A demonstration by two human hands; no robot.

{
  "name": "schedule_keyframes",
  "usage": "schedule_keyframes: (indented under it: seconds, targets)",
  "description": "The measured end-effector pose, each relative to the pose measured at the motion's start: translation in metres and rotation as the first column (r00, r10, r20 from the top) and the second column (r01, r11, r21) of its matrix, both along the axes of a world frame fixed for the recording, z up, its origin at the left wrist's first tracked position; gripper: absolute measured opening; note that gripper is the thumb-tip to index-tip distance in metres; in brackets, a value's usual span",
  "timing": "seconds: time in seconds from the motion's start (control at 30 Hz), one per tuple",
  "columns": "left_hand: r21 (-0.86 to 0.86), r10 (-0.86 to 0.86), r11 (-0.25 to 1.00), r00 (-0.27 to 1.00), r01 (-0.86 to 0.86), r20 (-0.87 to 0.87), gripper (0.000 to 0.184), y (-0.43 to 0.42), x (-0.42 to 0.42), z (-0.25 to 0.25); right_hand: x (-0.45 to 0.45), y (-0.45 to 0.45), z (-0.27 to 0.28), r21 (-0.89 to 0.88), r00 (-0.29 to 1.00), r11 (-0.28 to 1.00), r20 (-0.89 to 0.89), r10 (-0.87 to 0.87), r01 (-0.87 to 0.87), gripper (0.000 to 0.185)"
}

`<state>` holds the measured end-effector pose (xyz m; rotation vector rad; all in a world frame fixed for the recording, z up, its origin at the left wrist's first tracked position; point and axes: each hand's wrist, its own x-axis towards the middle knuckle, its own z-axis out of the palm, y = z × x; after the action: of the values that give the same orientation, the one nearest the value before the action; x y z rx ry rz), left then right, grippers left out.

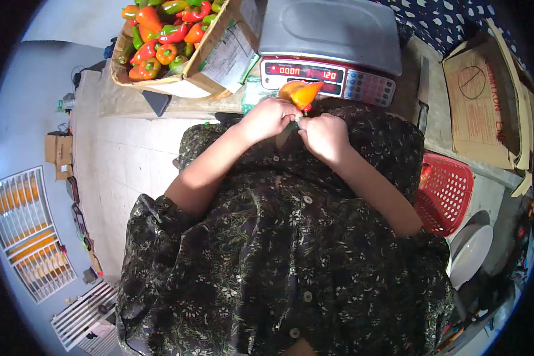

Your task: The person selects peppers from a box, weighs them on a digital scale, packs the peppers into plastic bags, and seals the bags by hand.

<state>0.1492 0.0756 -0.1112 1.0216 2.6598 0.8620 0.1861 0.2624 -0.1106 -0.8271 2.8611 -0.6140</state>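
Both my hands meet in front of the scale (332, 35), with fingers pinched together. My left hand (270, 118) and my right hand (326, 136) hold something small and pale between the fingertips, by the neck of a bag of peppers or its tie; it is too small to name. Just beyond the fingertips are orange and yellow peppers (304, 95), close against the scale's display. A cardboard box (228, 59) full of red, orange and green peppers (167, 53) stands at the upper left. The scale's display is lit red.
A dark flat object (156, 102) lies below the pepper box. At the right are an open cardboard box (477, 101), a red perforated basket (448, 193) and a white bowl (473, 255). Shelves and a window with bars (32, 231) appear at the left.
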Motion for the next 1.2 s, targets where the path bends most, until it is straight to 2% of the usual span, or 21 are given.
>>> schedule_keyframes:
  seconds: [0.07,0.13,0.23,0.27,0.37,0.57,0.67,0.77,0.8,0.9,0.93,1.03,1.07,1.13,1.17,1.2]
  targets:
    - [0.014,-0.006,1.0,1.0,0.006,0.011,0.011,0.0,-0.001,-0.008,0.006,-0.005,-0.006,0.062,0.995,0.998,-0.101,0.023,-0.017,0.011]
    - [-0.028,0.016,0.999,0.999,-0.016,-0.032,0.008,0.007,0.001,-0.009,0.01,-0.004,-0.006,0.069,0.992,0.995,-0.103,0.077,-0.07,0.011]
    - [-0.334,-0.03,0.942,0.999,0.024,-0.012,0.009,0.018,0.004,0.006,0.014,-0.003,-0.01,0.067,0.985,0.991,-0.121,0.123,-0.116,0.012]
    - [-0.321,-0.037,0.947,0.999,0.025,-0.031,0.011,0.021,0.005,0.007,0.014,-0.003,-0.011,0.063,0.982,0.99,-0.13,0.134,-0.126,0.011]
    - [-0.435,-0.048,0.9,0.999,0.045,0.003,0.009,0.027,0.003,0.011,0.016,-0.005,-0.011,0.004,0.981,0.991,-0.144,0.131,-0.132,0.011]
    - [-0.433,-0.082,0.9,0.994,0.044,-0.07,0.013,0.026,0.01,0.007,0.018,0.0,-0.009,-0.075,0.977,0.984,-0.159,0.145,-0.159,0.012]
    - [-0.543,-0.011,0.84,1.0,0.017,0.014,0.014,0.031,0.011,0.014,0.017,0.002,-0.001,-0.093,0.983,0.987,-0.143,0.116,-0.13,0.011]
    - [-0.198,-0.086,0.98,0.96,0.032,-0.268,0.013,0.019,0.008,0.015,0.005,0.007,0.012,-0.408,0.992,0.913,-0.117,-0.056,0.003,0.01]
    - [-0.174,-0.12,0.983,0.932,0.062,-0.343,0.016,0.014,0.006,0.017,0.0,0.01,0.019,-0.485,0.991,0.874,-0.096,-0.098,0.04,0.011]
    - [-0.031,-0.089,0.996,0.991,0.086,-0.104,0.026,0.004,0.005,0.029,-0.013,0.027,0.018,-0.642,0.984,0.751,0.167,-0.057,0.153,0.022]
    - [0.001,-0.067,0.998,0.997,0.067,-0.041,0.03,0.002,0.004,0.029,-0.013,0.028,0.029,-0.659,0.936,0.7,0.35,-0.04,0.276,0.028]
    - [0.267,-0.06,0.961,0.998,0.065,-0.028,0.02,0.006,0.007,0.02,-0.016,0.028,0.032,-0.653,0.826,0.628,0.563,0.03,0.423,0.028]
    - [0.344,-0.031,0.938,0.999,0.026,0.008,0.02,0.01,0.01,0.016,-0.017,0.029,0.034,-0.646,0.814,0.637,0.579,0.049,0.42,0.026]
    - [0.368,0.019,0.929,1.0,-0.026,0.022,0.018,0.018,0.015,0.014,-0.019,0.03,0.035,-0.629,0.788,0.654,0.61,0.08,0.421,0.022]
    - [0.38,0.041,0.924,0.999,-0.049,0.031,0.018,0.02,0.018,0.016,-0.016,0.029,0.035,-0.656,0.821,0.634,0.568,0.057,0.41,0.023]
    - [0.302,0.022,0.953,0.998,-0.038,0.053,0.015,0.021,0.019,0.019,-0.012,0.025,0.036,-0.682,0.852,0.614,0.523,0.032,0.396,0.024]
